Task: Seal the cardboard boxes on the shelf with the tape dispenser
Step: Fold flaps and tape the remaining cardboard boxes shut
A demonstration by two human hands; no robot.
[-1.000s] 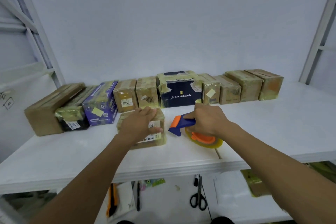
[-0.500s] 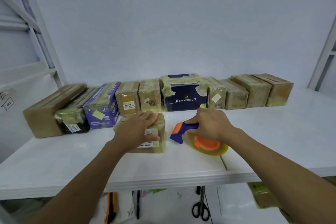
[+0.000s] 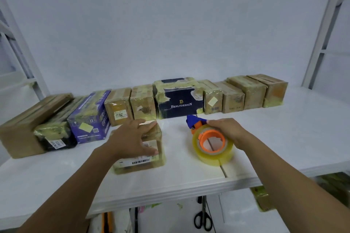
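You count eleven boxes on shelf (image 3: 284,138). Back row: ten. Of those, seven brown boxes (image 3: 253,92), one purple box (image 3: 89,117), one navy box (image 3: 180,104), one black-ended box (image 3: 56,138). In front of row: one more brown one, front box (image 3: 140,161), alone. Tape dispenser (image 3: 195,121): one. Tape roll (image 3: 212,155) on it: one. Your hands in view: two, left hand (image 3: 130,142) and right hand (image 3: 227,130). Below shelf: one pair of scissors (image 3: 202,219), one orange-handled tool (image 3: 106,221), too cut off for you to identify.

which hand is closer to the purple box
Left. The left hand rests on the small box just right of the purple box; the right hand holds the tape dispenser farther right.
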